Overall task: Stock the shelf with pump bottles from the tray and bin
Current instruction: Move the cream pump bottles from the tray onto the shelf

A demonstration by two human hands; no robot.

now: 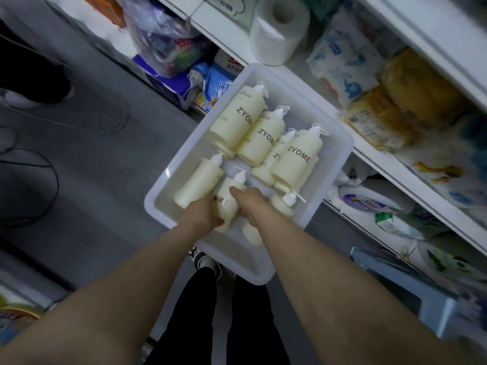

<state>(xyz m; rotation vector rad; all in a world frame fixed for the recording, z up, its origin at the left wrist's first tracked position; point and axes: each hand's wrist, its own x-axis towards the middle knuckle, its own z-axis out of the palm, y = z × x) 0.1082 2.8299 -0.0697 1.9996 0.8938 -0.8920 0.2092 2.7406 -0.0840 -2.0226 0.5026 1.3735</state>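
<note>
Tray [340,143], white plastic, sits low in front of the shelf [311,75], its far corner touching the shelf edge. Inside the tray: about 8 cream pump bottles lying flat, several stacked on each other at the shelf side, pumps mostly pointing toward the shelf.

Both hands are down in the tray's near half on 1 bottle [227,200]. Left hand [204,213] wraps its lower body from the left, fingers curled under. Right hand [249,204] covers its right flank, thumb toward the pump; fingers look curled round it, though their tips are hidden. A second bottle [196,181] lies just left of the held one, touching it; a third [283,204] lies just right, partly under the right wrist.

Step in hand, as judged: lifting this bottle out for the shelf.

How to do it well:
- Lift straight up before swinging toward the shelf, so neighbours in the tray don't roll.
- Keep grip on the body, not the pump head; the pump may turn or pop.
- 1 hand could likely carry it, freeing the other for the left neighbour.
- Shelf directly beyond the tray is crowded with packets and a paper roll [279,30]; find a gap first, stand the bottle upright, label out.
</note>
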